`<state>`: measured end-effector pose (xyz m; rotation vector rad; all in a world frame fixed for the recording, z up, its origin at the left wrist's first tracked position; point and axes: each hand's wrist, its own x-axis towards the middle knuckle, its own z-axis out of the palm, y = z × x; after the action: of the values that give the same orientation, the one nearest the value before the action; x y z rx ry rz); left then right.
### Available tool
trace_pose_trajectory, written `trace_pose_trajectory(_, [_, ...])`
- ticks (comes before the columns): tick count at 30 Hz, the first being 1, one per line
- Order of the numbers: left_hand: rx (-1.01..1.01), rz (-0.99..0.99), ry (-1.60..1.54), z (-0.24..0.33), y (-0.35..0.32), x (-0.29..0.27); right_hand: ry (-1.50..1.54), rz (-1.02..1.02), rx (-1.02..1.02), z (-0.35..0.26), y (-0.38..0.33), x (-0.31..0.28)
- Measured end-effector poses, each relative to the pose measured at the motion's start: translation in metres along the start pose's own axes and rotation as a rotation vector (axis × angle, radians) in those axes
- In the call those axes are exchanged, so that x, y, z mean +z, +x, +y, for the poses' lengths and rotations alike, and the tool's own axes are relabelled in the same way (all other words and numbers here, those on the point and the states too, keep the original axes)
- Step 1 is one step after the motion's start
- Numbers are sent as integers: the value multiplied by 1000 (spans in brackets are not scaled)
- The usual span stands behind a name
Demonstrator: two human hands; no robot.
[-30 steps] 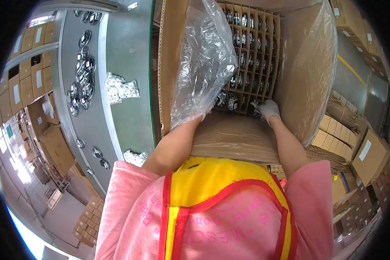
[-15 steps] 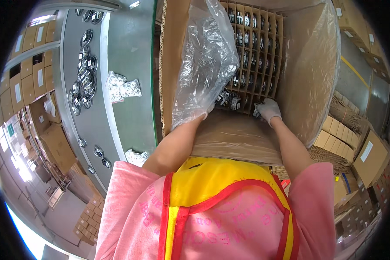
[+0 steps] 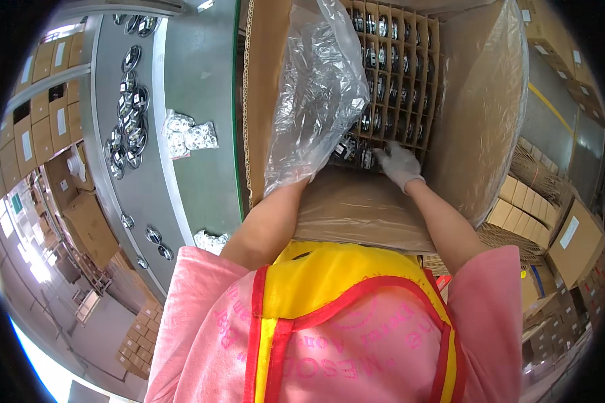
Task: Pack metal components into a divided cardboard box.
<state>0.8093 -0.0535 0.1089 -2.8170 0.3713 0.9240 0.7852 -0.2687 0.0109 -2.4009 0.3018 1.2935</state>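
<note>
A large cardboard box (image 3: 480,127) lined with clear plastic stands before me. Inside it, a cardboard divider grid (image 3: 398,80) holds several shiny black-and-chrome round parts (image 3: 383,54) standing on edge. My right hand (image 3: 399,165), in a pale glove, is over the near cells with thumb and fingers apart. Just left of its fingertips lie a few of the same shiny parts (image 3: 347,147). My left hand (image 3: 310,178) reaches in at the near left corner, mostly hidden by the plastic film (image 3: 316,101); its fingers do not show.
To the left runs a grey conveyor belt (image 3: 154,201) carrying more shiny parts (image 3: 129,127) in a cluster. On the green strip beside it lie small clear bags of white pieces (image 3: 189,134). Folded cardboard dividers (image 3: 528,208) and a carton (image 3: 571,232) are at the right.
My right hand has moved left, from the near right cells toward the loose shiny parts, and its fingers have spread. My left arm has shifted only slightly.
</note>
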Motion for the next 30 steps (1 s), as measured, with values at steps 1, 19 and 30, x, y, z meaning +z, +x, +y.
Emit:
trace_pose_trajectory(1, [59,161,-51,0,7,9,69,-5,-5,-11,-8,-3])
trace_pose_trajectory(19, [29,-135,0,-9,9,7,38,-31,-64,0,12,31])
trace_pose_trajectory(30, [59,601,629,-13,9,18,216,-103,71,9,17,30])
